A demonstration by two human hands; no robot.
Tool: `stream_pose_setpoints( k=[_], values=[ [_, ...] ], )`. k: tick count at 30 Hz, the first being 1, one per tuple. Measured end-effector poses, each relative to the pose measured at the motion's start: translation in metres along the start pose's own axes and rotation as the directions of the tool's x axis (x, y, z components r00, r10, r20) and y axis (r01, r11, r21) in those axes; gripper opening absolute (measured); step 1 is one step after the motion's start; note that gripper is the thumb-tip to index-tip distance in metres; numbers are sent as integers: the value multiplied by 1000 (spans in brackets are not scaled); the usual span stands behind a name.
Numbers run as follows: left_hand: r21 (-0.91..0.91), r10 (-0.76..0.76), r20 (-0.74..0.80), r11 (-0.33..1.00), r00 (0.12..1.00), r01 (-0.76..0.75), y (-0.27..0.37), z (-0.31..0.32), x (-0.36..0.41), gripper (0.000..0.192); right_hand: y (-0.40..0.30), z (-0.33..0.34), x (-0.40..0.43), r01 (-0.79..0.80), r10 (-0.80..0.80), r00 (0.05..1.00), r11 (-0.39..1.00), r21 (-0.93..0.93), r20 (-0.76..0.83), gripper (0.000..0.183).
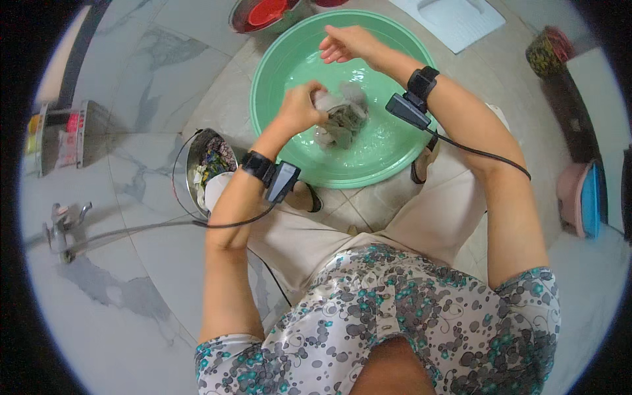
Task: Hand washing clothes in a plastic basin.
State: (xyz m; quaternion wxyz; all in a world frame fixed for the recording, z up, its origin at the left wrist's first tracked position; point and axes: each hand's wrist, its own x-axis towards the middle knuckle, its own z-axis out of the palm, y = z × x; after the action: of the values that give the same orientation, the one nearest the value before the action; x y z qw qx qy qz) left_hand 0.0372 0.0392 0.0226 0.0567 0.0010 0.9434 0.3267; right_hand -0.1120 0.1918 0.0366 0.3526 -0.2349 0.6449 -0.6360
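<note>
A large round green plastic basin (pixel 390 158) holding shallow water stands on the tiled floor before me. My left hand (pixel 302 107) grips one end of a bunched, wet grey-and-white cloth (pixel 343 118) over the middle of the basin. The cloth's lower part is crumpled and slightly blurred; whether it rests on the bottom cannot be told. My right hand (pixel 350 44) is raised above the far right part of the basin, apart from the cloth, with fingers loosely curled and nothing seen in them. Each wrist wears a black strap with a small cabled device.
A metal bucket (pixel 190 170) of patterned cloths stands left of the basin. A metal tub (pixel 239 19) with a red vessel is beyond it. A white squat-toilet pan (pixel 454 29) lies at the far right. A tap (pixel 61 229) is on the left wall; pink and blue basins (pixel 572 197) stand right.
</note>
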Motion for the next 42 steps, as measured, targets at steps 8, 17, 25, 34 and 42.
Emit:
stream_pose_setpoints(
  k=[8, 17, 25, 34, 42],
  values=[
    [-535, 148, -188, 813, 971, -227, 120, -136, -49, 42, 56, 34, 22, -20, -4, 979, 993, 115, 203, 68],
    [-795, -124, -189, 601, 974, -78, 45, -137, -10, 34, 71, 64, -22, -517, 190, 727, 784, 344, 659, 57],
    [-856, -572, 141, 340, 808, 390, -97, -58, 4, 23, 58, 59, -67, -699, 137, 679, 422, 578, 721, 62],
    [-986, 29, 157, -55, 987, 158, -124, -1, -24, 46, 35, 58, -92, -595, 334, 752, 714, 369, 568, 59],
    [-868, 39, 170, -468, 985, 168, -52, 89, -20, 89, 36, 41, -99, -572, 164, 711, 701, 426, 684, 61]
  ],
)
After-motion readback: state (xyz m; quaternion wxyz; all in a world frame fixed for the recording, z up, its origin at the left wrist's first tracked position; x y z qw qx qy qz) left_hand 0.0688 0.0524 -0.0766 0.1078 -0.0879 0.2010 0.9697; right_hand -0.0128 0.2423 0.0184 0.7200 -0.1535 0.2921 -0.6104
